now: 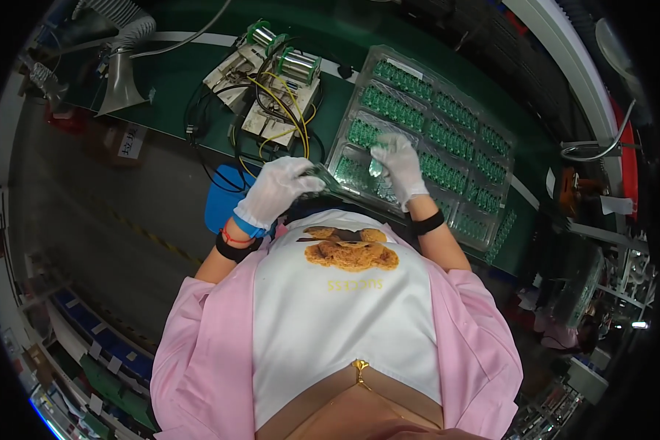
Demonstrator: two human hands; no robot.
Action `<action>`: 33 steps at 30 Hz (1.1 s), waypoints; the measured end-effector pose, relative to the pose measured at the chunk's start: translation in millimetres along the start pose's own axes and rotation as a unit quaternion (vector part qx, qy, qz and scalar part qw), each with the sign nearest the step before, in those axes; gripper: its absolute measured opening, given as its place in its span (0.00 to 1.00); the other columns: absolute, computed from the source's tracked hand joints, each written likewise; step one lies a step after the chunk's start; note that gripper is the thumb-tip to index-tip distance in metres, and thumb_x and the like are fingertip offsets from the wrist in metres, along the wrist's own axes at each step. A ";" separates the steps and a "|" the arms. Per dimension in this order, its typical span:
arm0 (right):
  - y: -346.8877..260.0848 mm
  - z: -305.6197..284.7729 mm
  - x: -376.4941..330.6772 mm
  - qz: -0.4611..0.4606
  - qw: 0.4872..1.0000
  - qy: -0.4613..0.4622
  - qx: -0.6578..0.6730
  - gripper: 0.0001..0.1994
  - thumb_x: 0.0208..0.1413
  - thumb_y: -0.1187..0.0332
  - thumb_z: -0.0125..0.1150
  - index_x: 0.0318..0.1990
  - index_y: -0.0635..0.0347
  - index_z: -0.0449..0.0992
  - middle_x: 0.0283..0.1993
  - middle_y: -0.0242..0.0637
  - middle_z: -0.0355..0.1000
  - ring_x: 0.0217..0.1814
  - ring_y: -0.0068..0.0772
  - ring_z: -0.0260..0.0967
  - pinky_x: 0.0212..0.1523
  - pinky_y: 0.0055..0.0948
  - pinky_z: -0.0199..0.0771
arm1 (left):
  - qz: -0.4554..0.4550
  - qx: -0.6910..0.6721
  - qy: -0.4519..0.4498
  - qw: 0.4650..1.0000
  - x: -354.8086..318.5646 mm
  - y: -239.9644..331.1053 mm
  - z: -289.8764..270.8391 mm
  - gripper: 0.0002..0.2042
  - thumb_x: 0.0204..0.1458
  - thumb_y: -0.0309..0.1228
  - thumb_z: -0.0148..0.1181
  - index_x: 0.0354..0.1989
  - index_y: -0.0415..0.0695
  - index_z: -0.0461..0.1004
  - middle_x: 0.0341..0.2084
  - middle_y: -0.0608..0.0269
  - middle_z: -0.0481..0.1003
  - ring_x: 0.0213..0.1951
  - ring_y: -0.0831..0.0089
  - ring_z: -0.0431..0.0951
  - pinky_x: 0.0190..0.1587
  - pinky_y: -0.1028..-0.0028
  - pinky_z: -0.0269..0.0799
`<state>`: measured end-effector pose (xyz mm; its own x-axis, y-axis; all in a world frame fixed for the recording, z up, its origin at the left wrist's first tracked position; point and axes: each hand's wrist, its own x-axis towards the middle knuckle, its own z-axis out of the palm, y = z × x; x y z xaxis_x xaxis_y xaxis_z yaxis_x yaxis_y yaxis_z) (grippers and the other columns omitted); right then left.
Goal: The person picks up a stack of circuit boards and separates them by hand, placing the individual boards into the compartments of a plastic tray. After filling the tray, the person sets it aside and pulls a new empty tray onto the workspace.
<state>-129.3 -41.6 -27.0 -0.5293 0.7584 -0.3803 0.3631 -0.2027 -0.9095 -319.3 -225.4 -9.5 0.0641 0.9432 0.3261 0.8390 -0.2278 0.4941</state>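
Both hands wear white gloves. My left hand (279,188) grips the near left corner of a clear plastic tray (491,165) that holds rows of several small green parts (392,108). My right hand (397,163) rests on the tray's near compartments, fingers bent down onto a small green part (375,167) there; whether it is pinched or only touched is hard to tell. The tray lies tilted across a green bench top (176,77).
Two test fixtures (271,81) with metal cylinders and yellow and black cables stand left of the tray. A grey funnel-shaped hood (121,73) on a ribbed hose sits at far left. A blue stool (220,198) is under the bench. Shelving with bins lies at lower left.
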 end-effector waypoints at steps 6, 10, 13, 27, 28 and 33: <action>81.2 21.7 18.0 -0.020 0.988 -0.006 -0.152 0.11 0.51 0.75 0.59 0.42 0.65 0.70 0.31 0.41 0.70 0.20 0.29 0.68 0.16 0.26 0.69 | -0.080 0.013 0.026 0.996 -27.0 -31.6 26.1 0.06 0.46 0.30 0.59 0.32 0.43 0.75 0.37 0.55 0.72 0.38 0.59 0.74 0.39 0.66 0.71; 88.4 28.1 23.6 -0.212 0.926 0.054 -0.307 0.13 0.49 0.74 0.61 0.43 0.65 0.70 0.33 0.47 0.70 0.24 0.38 0.71 0.24 0.32 0.73 | -0.102 -0.085 -0.009 0.991 -16.9 -29.5 28.9 0.08 0.47 0.31 0.58 0.34 0.41 0.74 0.38 0.52 0.72 0.39 0.58 0.73 0.42 0.65 0.71; 78.8 33.5 16.1 -0.273 0.877 0.096 -0.383 0.14 0.48 0.73 0.62 0.42 0.66 0.70 0.33 0.49 0.70 0.29 0.44 0.71 0.31 0.35 0.73 | -0.219 -0.239 -0.009 0.946 -8.2 -24.0 31.3 0.10 0.47 0.31 0.58 0.34 0.39 0.74 0.38 0.51 0.72 0.39 0.57 0.73 0.42 0.64 0.70; 15.8 32.7 -34.3 -0.144 0.946 -0.175 -0.231 0.12 0.47 0.65 0.65 0.36 0.64 0.73 0.22 0.29 0.63 0.23 0.18 0.61 0.24 0.21 0.63 | -0.031 -0.154 -0.120 0.980 2.6 -16.0 53.5 0.18 0.43 0.38 0.62 0.38 0.36 0.73 0.34 0.50 0.73 0.37 0.53 0.73 0.40 0.62 0.69; 18.7 27.8 -35.5 -0.143 0.946 -0.174 -0.231 0.12 0.47 0.65 0.65 0.36 0.64 0.73 0.22 0.29 0.63 0.23 0.18 0.61 0.24 0.21 0.63 | 0.005 -0.177 -0.113 0.978 1.6 -16.7 55.4 0.19 0.42 0.38 0.62 0.38 0.36 0.73 0.33 0.49 0.73 0.38 0.52 0.73 0.41 0.62 0.68; 16.0 11.4 -46.8 -0.024 0.972 -0.230 -0.028 0.12 0.49 0.63 0.64 0.35 0.61 0.73 0.24 0.26 0.64 0.21 0.16 0.59 0.20 0.19 0.59 | 0.023 -0.207 -0.114 0.971 7.1 -12.7 64.3 0.22 0.42 0.41 0.63 0.39 0.36 0.73 0.35 0.50 0.74 0.39 0.54 0.73 0.41 0.63 0.68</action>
<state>-107.4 -87.4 -25.6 -0.8291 0.4054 -0.3851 0.3643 -0.1308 -0.9220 -294.7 -200.3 -65.2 0.2534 0.9480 0.1926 0.5461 -0.3045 0.7804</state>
